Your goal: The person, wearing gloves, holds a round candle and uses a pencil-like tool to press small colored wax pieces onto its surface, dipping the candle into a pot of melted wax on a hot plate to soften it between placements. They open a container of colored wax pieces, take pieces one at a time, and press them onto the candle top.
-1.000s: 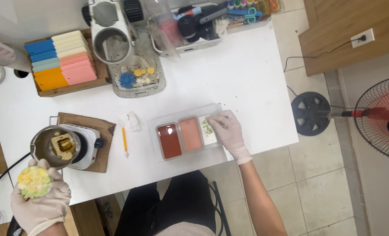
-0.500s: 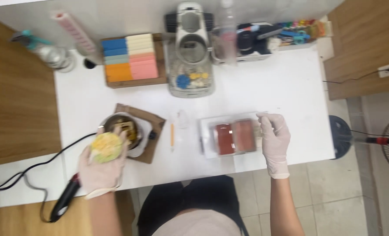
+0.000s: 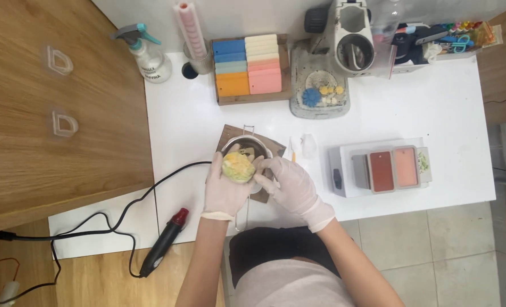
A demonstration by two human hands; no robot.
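change since the earlier frame: right hand [image 3: 291, 186] has left the mould tray at the right and come across to the middle of the table, beside the left hand; the flower piece is now over the pot.

left hand [image 3: 225, 187]: gloved, fingers curled up around a round yellow-green flower piece [image 3: 238, 166], cupped from below.

right hand: gloved, fingers loosely spread, fingertips touching the right edge of the flower piece; not gripping anything that can be made out.

flower piece: directly above a small metal pot [image 3: 247, 145], which stands on a brown mat [image 3: 228, 134].

mould tray [image 3: 395, 168]: well right of the hands, on a white block, with a dark red fill, a salmon fill and a small pale cell with green flecks.

orange stick [image 3: 292, 151]: just right of the pot, with a crumpled white scrap [image 3: 308, 144] beside it.

wooden box [image 3: 248, 67]: far edge of the table, holding blue, cream, pink and orange slabs.

grey stand [image 3: 324, 85]: beside the box, with small blue and yellow flowers on its base.

spray bottle [image 3: 145, 52]: far left corner of the table.

black tool with red tip [image 3: 164, 241]: lower left, on its black cord.
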